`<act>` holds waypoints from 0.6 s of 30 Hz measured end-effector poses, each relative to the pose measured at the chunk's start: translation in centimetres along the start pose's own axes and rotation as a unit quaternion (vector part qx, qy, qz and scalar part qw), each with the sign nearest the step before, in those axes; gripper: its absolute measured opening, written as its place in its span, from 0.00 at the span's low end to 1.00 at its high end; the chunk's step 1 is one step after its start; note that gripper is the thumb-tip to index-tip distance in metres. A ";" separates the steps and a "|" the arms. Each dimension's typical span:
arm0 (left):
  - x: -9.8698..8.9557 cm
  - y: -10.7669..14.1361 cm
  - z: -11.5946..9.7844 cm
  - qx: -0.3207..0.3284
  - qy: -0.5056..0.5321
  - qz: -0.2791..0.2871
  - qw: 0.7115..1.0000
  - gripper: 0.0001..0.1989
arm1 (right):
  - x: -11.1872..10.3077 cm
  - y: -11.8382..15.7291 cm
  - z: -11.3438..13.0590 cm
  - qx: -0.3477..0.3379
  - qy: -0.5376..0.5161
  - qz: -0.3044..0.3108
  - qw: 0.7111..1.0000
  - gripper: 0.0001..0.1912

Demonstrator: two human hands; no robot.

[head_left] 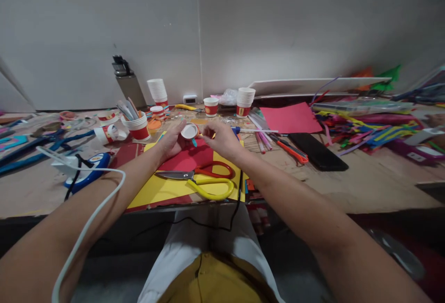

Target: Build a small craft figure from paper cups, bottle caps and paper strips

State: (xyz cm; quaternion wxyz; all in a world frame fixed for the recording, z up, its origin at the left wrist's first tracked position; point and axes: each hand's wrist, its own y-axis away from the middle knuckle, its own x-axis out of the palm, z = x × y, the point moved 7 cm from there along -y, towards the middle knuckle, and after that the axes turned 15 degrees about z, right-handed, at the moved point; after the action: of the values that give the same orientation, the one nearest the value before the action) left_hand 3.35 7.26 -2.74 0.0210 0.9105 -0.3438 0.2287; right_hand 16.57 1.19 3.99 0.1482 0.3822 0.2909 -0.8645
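Observation:
A small red and white paper cup (189,131) is in my left hand (171,141), tipped so its white round end faces me. A bit of teal material sticks out at its lower edge. My right hand (222,138) is just right of the cup, fingers bent together in a pinch; whatever is between the fingertips is too small to make out. Below both hands lie red paper (189,158) and yellow paper (148,194). Scissors (193,174) with one red and one yellow handle rest on these sheets, nearest my body.
Stacked paper cups (245,101) and a single cup (211,107) stand at the back. An orange utility knife (292,150), a black phone (316,151) and colourful craft strips (375,134) lie right. A white cable (100,208) crosses my left forearm near a blue power strip (93,164).

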 end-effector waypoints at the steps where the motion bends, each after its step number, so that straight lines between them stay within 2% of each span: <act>1: 0.0 0.0 0.0 -0.002 -0.003 0.000 1.000 0.17 | -0.3 0.0 0.1 -0.006 -0.007 -0.011 1.000 0.05; 6: 0.1 0.2 -0.1 0.001 -0.009 -0.005 1.000 0.13 | -0.9 0.2 0.3 -0.025 -0.011 -0.027 0.999 0.07; 10: -0.2 0.2 0.3 -0.009 0.003 0.007 1.000 0.11 | -0.2 0.4 0.3 -0.022 -0.015 0.003 1.000 0.08; 15: -0.3 0.3 0.2 0.010 0.008 0.006 1.000 0.11 | 0.9 0.7 0.9 -0.007 -0.037 0.065 0.997 0.07; 18: -0.1 0.3 0.1 0.008 0.005 -0.001 1.000 0.11 | 0.8 0.9 1.1 0.006 -0.047 0.068 0.997 0.07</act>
State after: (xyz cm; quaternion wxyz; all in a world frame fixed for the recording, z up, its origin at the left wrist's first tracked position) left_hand 3.15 7.07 -2.93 0.0160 0.9099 -0.3410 0.2356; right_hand 15.83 -0.20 3.64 0.2182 0.3613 0.2520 -0.8708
